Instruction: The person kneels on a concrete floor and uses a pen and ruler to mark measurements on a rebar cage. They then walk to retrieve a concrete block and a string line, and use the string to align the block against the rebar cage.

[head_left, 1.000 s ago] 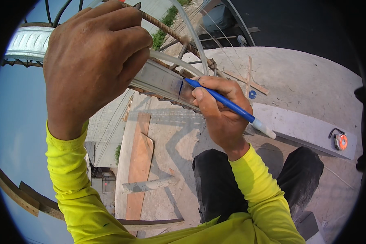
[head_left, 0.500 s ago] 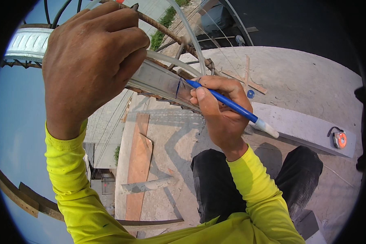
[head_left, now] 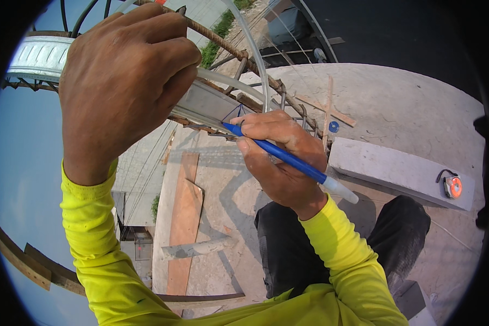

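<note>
My left hand (head_left: 127,87) is closed in a fist at the upper left, in front of a pale metal channel strip (head_left: 206,100). A clear hose (head_left: 223,77) comes out from under its curled fingers and loops up to the right; the grip itself is hidden behind the hand. My right hand (head_left: 288,157) pinches a blue marker pen (head_left: 288,155) with a white back end. The pen's tip touches the strip near its lower edge, just left of a dark blue drawn mark (head_left: 240,110).
Rusty rebar (head_left: 217,39) runs behind the strip. On the concrete to the right, an orange tape measure (head_left: 453,187) sits on a grey block (head_left: 386,163). A blue round object (head_left: 333,126) lies near thin wood strips (head_left: 339,115). A brown board (head_left: 185,217) lies below.
My right hand has moved left and slightly down with the marker pen, its tip going from the top of the mark to the strip's lower edge. My left hand has barely moved.
</note>
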The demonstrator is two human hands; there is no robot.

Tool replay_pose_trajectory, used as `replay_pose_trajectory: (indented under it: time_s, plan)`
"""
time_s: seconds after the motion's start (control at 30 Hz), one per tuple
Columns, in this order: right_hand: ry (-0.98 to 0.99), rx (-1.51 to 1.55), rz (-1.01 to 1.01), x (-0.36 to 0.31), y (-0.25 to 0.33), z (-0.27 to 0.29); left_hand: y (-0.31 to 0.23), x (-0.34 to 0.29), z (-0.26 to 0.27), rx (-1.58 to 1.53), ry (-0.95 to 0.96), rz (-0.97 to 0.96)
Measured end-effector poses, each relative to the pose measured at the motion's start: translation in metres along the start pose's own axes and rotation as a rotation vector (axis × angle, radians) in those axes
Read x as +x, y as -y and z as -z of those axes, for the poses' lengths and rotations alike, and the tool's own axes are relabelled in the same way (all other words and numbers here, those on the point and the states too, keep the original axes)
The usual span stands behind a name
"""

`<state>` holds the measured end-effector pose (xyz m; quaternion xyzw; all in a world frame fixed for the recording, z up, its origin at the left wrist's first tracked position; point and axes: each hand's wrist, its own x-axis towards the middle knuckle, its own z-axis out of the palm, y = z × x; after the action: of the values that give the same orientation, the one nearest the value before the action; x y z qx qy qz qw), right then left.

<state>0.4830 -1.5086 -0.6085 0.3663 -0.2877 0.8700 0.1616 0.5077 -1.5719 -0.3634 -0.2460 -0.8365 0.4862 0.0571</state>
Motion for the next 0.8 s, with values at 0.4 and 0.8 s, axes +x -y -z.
replay_pose_trajectory:
  time_s: [0.4,0.8]
  plan:
    - [-0.220,-0.178,-0.218,0.038,-0.006,0.060,-0.004,0.000,-0.009,-0.009,-0.136,0.009]
    - [0.042,0.175,-0.543,0.168,0.108,0.040,0.000,0.010,0.045,-0.599,-0.314,-0.028]
